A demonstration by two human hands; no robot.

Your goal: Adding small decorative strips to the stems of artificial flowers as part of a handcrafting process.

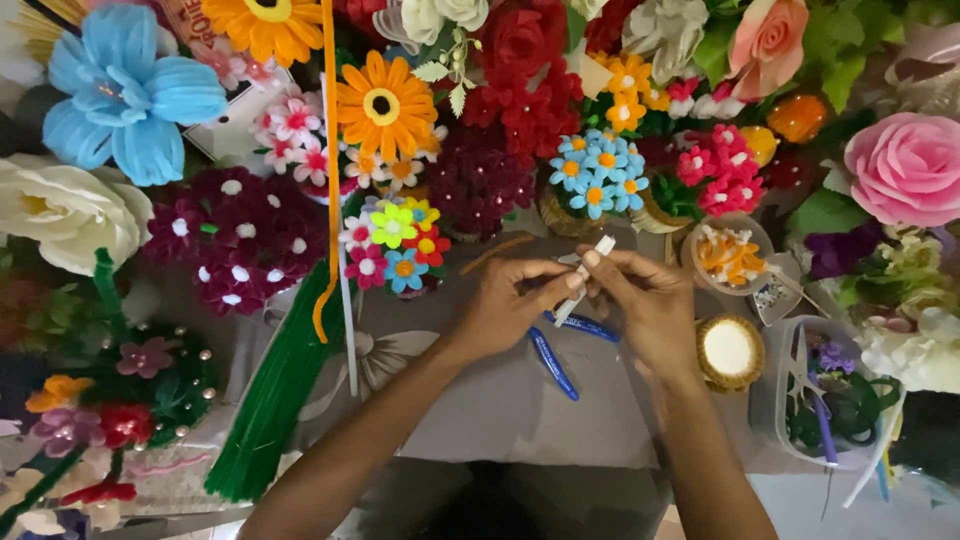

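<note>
My left hand (512, 300) and my right hand (645, 305) meet over the middle of the table. Both pinch a short white fuzzy stick (587, 276) that slants from lower left to upper right, its top end poking out above my right fingers. Under my hands lie two blue pen-like tools (553, 363) on the grey cloth (480, 400). A small bunch of multicoloured little flowers (395, 245) stands just left of my left hand.
Craft flowers ring the table: a big blue one (130, 90), orange daisies (385, 105), dark red clusters (235, 235), pink roses (905, 165). A bundle of green stems (275, 390) lies left. A round wicker-rimmed dish (729, 350), a bowl of orange bits (728, 255) and a clear tub (835, 400) sit right.
</note>
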